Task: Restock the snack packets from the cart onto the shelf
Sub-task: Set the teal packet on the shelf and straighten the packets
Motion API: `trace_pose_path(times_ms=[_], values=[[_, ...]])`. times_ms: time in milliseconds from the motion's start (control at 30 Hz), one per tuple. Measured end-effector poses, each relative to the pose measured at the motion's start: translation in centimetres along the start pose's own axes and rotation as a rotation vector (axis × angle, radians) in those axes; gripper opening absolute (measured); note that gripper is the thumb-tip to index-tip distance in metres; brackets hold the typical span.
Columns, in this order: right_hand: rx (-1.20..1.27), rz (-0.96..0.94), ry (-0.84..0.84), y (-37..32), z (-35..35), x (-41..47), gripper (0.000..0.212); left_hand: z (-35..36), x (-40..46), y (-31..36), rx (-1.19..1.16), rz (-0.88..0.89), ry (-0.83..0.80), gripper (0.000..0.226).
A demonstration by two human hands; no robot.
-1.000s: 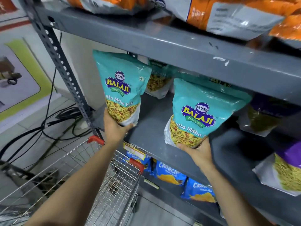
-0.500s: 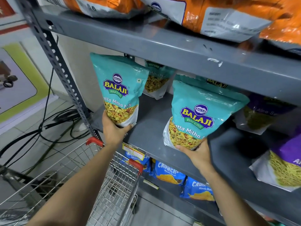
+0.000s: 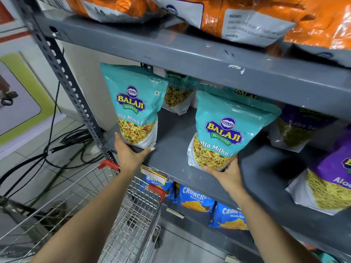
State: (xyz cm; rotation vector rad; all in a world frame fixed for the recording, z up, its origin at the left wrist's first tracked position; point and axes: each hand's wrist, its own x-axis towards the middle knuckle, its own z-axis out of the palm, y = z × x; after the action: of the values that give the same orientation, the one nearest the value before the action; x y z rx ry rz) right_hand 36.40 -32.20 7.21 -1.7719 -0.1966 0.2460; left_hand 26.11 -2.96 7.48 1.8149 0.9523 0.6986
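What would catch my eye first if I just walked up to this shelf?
Two teal Balaji packets stand out: the left hand holds one packet at the middle shelf's left end, and the right hand holds another mid-shelf. Orange bags crowd the shelf above, and a wire cart sits below.

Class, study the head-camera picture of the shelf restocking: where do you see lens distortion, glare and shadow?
Head view: wide-angle bending bows the perforated upright and shelf edge; soft glare sheens the orange packets and right teal packet; deep shadow darkens the purple packets at the back; the left teal packet and both hands, left hand, right hand, are evenly lit and sharp.
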Motion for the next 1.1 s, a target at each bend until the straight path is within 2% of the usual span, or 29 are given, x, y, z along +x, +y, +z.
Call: trace_pose_path(times_ms=[67, 133, 200, 233, 300, 400, 467, 533, 667, 733, 767, 833, 867, 933, 1100], values=[[0.053, -0.004, -0.033, 0.1, -0.5, -0.3, 0.102, 0.0, -1.9, 0.0, 0.026, 0.044, 0.084, 0.109], [0.107, -0.036, -0.014, 0.4, -1.5, -0.8, 0.099, 0.7, -4.4, 0.1, 0.022, 0.130, 0.142, 0.066], [0.127, -0.033, 0.059, 0.8, -3.6, -1.9, 0.091, 2.1, -7.4, 0.6, -0.020, 0.184, 0.080, 0.026], [0.125, -0.031, 0.105, 1.2, -5.0, -2.7, 0.081, 2.9, -9.0, 0.9, -0.042, 0.208, 0.021, 0.015], [0.085, -0.036, 0.237, 2.4, -8.6, -4.5, 0.054, 5.0, -12.8, 1.6, -0.037, 0.304, -0.102, 0.015], [0.018, -0.041, 0.515, 3.6, -14.7, -7.7, 0.020, 8.9, -18.7, 2.7, 0.005, 0.577, -0.334, 0.011], [0.000, -0.088, 0.694, 3.7, -18.6, -9.7, 0.008, 12.2, -21.9, 4.0, -0.037, 0.645, -0.482, 0.005], [0.006, -0.100, 0.840, 3.5, -22.2, -11.8, 0.026, 15.8, -24.3, 6.1, -0.078, 0.624, -0.596, 0.024], [-0.097, -0.146, 1.080, 4.7, -29.7, -14.2, 0.055, 23.2, -27.0, 10.9, -0.100, 0.372, -0.909, 0.105], [-0.163, -0.101, 1.080, 6.7, -33.6, -14.0, 0.075, 26.2, -27.5, 12.8, -0.089, 0.297, -1.020, 0.129], [-0.208, -0.058, 1.052, 7.6, -35.2, -13.6, 0.094, 27.5, -27.6, 13.4, -0.106, 0.287, -1.064, 0.129], [-0.282, 0.067, 0.959, 9.1, -37.8, -12.8, 0.136, 29.4, -27.9, 14.5, -0.128, 0.271, -1.079, 0.114], [-0.287, 0.106, 0.913, 9.3, -38.5, -12.4, 0.147, 29.9, -28.1, 15.0, -0.121, 0.251, -1.058, 0.108], [-0.284, 0.113, 0.885, 9.8, -39.4, -11.4, 0.154, 30.5, -28.2, 15.6, -0.117, 0.217, -1.013, 0.101], [-0.298, 0.050, 0.953, 9.2, -39.1, -10.2, 0.145, 29.9, -28.1, 15.5, -0.123, 0.217, -0.998, 0.091]])
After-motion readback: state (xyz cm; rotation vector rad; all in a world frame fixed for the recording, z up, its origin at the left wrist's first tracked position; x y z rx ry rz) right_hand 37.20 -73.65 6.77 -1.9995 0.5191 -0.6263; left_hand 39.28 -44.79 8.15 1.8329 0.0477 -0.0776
